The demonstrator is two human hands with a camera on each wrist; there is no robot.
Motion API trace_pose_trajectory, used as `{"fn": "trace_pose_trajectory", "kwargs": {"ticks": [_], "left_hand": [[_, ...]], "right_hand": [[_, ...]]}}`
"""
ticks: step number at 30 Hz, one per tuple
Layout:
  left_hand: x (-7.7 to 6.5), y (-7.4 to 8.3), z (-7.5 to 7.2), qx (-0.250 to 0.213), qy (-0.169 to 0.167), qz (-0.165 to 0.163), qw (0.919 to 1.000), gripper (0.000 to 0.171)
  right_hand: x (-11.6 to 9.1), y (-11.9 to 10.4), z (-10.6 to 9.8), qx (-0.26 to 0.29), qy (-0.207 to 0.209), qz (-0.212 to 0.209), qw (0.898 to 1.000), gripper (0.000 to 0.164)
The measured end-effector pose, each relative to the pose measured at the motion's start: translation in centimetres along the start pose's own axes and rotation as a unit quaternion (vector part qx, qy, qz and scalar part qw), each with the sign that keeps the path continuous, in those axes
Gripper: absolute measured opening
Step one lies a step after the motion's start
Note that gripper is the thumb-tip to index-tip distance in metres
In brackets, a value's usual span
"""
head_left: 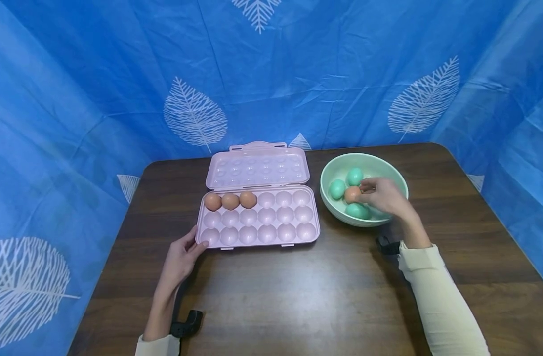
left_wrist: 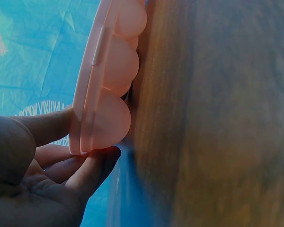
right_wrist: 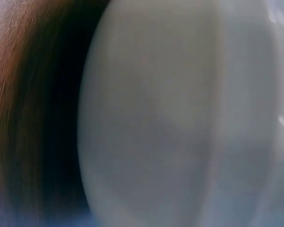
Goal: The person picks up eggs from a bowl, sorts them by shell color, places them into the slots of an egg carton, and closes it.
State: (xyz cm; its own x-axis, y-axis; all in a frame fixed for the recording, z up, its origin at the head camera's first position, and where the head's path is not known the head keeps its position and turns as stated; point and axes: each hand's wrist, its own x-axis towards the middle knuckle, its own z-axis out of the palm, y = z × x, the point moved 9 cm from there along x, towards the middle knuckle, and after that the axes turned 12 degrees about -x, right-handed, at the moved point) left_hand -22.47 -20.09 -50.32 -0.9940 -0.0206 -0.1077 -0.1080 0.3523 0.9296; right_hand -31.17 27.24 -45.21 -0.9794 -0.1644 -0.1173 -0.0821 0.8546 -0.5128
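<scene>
A pink egg carton (head_left: pixel 258 252) lies with its lid (head_left: pixel 258 170) folded back. Three brown eggs (head_left: pixel 230 201) fill the left end of its far row. My left hand (head_left: pixel 182 257) grips the near left corner, thumb on top; in the left wrist view, fingers (left_wrist: pixel 102 168) reach under the rounded cups (left_wrist: pixel 114 118). To the right stands a pale green bowl (head_left: pixel 364 222) with three green eggs (head_left: pixel 337 189) in it. My right hand (head_left: pixel 382 198) reaches over its rim, thumb and fingers pinching a brown egg (head_left: pixel 353 194) among them. The right wrist view shows only the bowl's blurred outer wall (right_wrist: pixel 151 113).
Everything stands on a dark wooden table (head_left: pixel 298 296). A blue curtain (head_left: pixel 298 89) with white leaf prints hangs right behind the table's far edge and along both sides. Black wrist mounts (head_left: pixel 187 324) stick out from both forearms.
</scene>
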Motion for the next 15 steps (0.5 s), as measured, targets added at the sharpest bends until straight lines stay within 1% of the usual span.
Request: {"fn": "trace_pose_trajectory", "kwargs": {"ticks": [7,12,15], "left_hand": [[0.0,0.2,0.3,0.000,-0.004,0.011,0.9999,0.060],[0.0,0.1,0.1,0.006,0.001,0.007,1.0000,0.061],[0.0,0.0,0.0,0.012,0.005,0.002,0.9999,0.061]], "right_hand": [[0.8,-0.2,1.3,0.035,-0.006,0.005,0.999,0.057],[1.5,-0.6,1.8,0.042,-0.002,-0.016,0.999,0.054],[1.8,-0.8,2.2,0.035,-0.012,-0.021,0.999,0.053]]}}
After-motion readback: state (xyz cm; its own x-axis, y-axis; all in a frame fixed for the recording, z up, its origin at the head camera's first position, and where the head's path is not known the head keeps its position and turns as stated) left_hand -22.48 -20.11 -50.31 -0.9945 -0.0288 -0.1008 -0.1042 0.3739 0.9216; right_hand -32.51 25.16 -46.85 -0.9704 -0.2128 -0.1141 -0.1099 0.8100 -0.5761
